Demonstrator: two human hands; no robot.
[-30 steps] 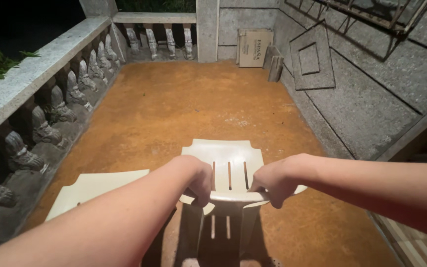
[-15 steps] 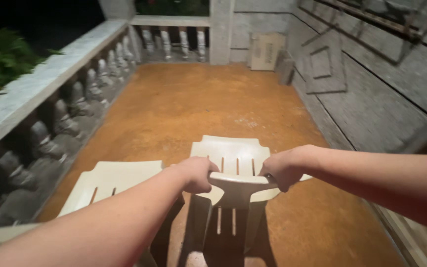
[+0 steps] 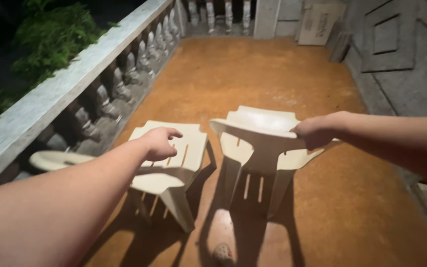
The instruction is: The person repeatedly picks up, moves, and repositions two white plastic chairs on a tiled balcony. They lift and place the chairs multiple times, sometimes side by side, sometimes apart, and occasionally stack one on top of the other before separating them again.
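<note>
Orange-brown terrace floor [image 3: 273, 74] fills the centre of the frame, bounded along the upper left by a grey stone balustrade [image 3: 75, 86] with foliage [image 3: 45, 34] beyond, and by a grey wall [image 3: 411, 74] at upper right. A flat cardboard piece [image 3: 320, 20] leans at top centre.

Two cream plastic chairs stand just beside each other at centre. The right chair [image 3: 260, 148] is tilted; the right hand [image 3: 315, 132] is clamped over its top edge. The left chair [image 3: 169, 163] sits lower left of centre. The left hand [image 3: 159, 142] hovers above its seat, fingers loosely curled apart, apparently not touching, though contact cannot be ruled out. A shoe toe [image 3: 223, 254] shows at the bottom edge.
</note>
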